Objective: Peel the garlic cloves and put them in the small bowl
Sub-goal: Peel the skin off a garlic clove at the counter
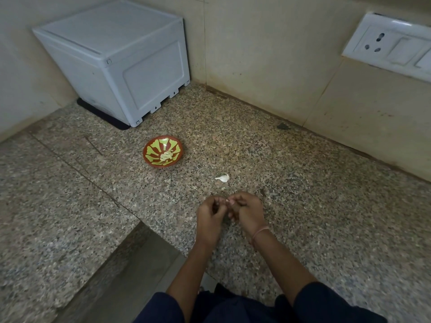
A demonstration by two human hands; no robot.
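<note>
One granite tabletop [326,217] fills most of the view. It is speckled, hard and flat, and small pale scraps are easy to lose on it. Tiled walls [268,54] form a corner behind it.

A white box [121,64] sits in the corner on a dark mat [102,115], well clear of the work. There is a socket plate [391,45] on the right wall.

The left hand [210,216] and right hand [249,213] meet near the front edge, both with fingers curled. The grip is narrow: the fingertips of both hands pinch the held clove [227,201]. Only a pale sliver of it shows, so I can't tell how much skin is left.

The bowl [154,145] is red with a yellow-green pattern. It stands well apart from the hands, toward the box, with peeled cloves [166,156] in the bottom.

A loose clove [223,177], skin still on, lies on the tabletop just beyond the hands.

Handling, as a judgement:
- The clove is light, firm and small, and its skin is thin, papery and clingy.
- Once bare it is likely slick.
- Hold the body with one hand and nick the skin at the pointed tail with a nail.
- Squeezing too hard risks it shooting out.
- Peeling is in progress, with at least one more clove to go.
</note>
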